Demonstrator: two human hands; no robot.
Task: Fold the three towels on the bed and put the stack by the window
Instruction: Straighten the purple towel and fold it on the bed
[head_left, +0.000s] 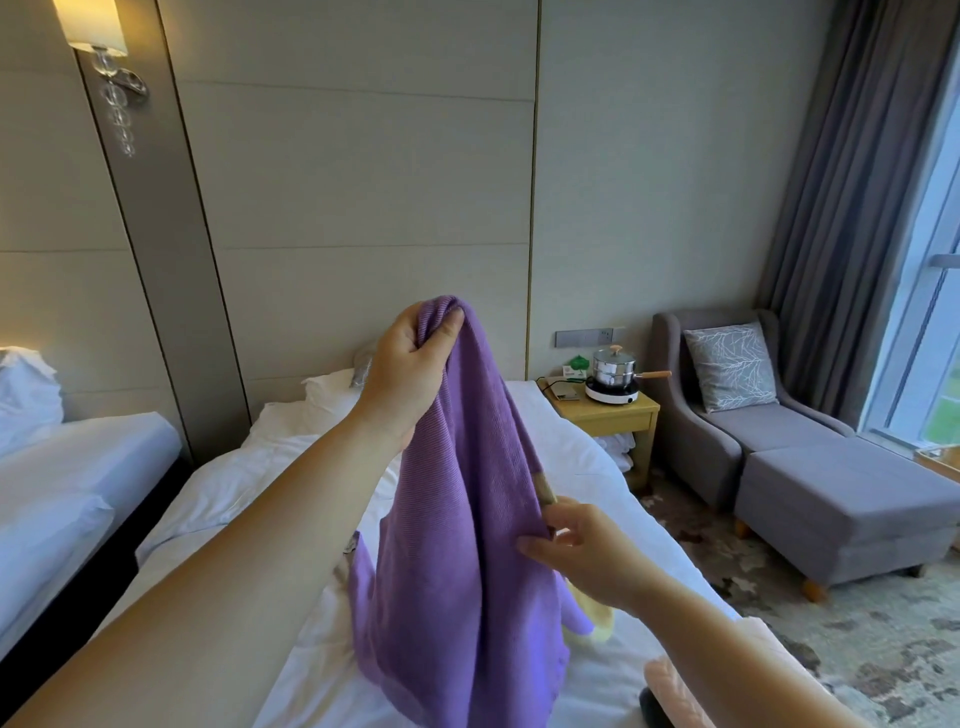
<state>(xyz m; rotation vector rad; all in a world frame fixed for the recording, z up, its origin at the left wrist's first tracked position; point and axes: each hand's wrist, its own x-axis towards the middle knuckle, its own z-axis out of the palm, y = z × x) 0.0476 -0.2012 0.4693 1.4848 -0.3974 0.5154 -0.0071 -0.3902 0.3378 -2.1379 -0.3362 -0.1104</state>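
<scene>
We've got the purple towel (447, 519) hanging in the air over the bed (291, 457). Left hand (410, 364) is bunched tight on the top, right hand (587, 556) is pinching the side edge lower down. It's soft, light and floppy, so it won't hold shape imo; better to grab 2 corners, not the middle. There's a yellow towel (597, 618) under it and a pink one (670, 686) near the bed's right edge. Plenty of flat sheet to the left. Window (935, 312) is to the right, past the armchair (737, 415).

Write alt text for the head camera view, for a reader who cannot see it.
A person's left hand lifts a purple towel above a white bed while the right hand pinches its edge. A grey armchair stands by the window.
</scene>
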